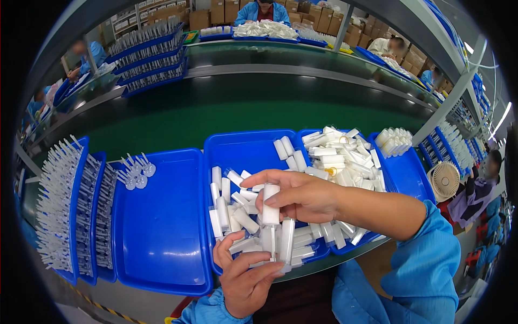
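Tube (270, 205): white, upright, pinched in right-hand fingers above the middle tray (245, 146).
Left tray (162, 227): blue, nearly bare.
Left hand (245, 278): closed on wrapped tubes (286, 243) at the middle tray's near edge.
Right hand (302, 195): fingers curled round the tube.
Right tray (404, 173): heaped with white tubes.

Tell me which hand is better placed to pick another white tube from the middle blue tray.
Probably the left hand: it rests at the near edge of the middle blue plastic tray, beside loose pieces, while the right hand already pinches an upright white plastic tube.
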A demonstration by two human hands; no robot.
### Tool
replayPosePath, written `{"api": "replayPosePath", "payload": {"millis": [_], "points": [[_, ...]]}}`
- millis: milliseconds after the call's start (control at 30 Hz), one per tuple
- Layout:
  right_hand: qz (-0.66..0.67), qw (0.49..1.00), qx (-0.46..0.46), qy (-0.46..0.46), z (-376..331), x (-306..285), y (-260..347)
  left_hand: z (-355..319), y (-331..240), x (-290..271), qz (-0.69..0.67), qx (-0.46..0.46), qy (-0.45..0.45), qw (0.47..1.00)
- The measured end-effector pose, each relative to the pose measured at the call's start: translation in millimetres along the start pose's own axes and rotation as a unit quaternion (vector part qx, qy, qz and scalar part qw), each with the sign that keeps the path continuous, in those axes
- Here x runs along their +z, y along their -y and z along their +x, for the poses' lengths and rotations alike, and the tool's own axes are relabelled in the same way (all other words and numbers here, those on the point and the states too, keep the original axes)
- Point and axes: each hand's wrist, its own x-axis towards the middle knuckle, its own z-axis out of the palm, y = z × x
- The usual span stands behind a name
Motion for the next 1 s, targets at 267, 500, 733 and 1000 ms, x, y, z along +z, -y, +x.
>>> {"api": "replayPosePath", "payload": {"millis": [267, 500, 733, 1000], "points": [[0.050, 0.999, -0.002, -0.009, -15.7, -3.8, -7.8, -5.0, -1.9, 0.7, -0.037, -0.014, -0.006, 0.999], [-0.530, 0.828, -0.176, -0.042, -35.6, -0.8, 6.7, -0.2, 0.2, 1.3, 0.003, 0.009, 0.041, 0.999], [-0.449, 0.890, -0.080, -0.022, -46.1, -9.4, 0.6, 3.9, -7.9, 1.2, 0.066, 0.077, 0.073, 0.992], [-0.541, 0.832, -0.097, 0.077, -58.5, 5.0, -10.0, 1.5, -6.5, 4.6, 0.092, 0.091, 0.047, 0.990]]}}
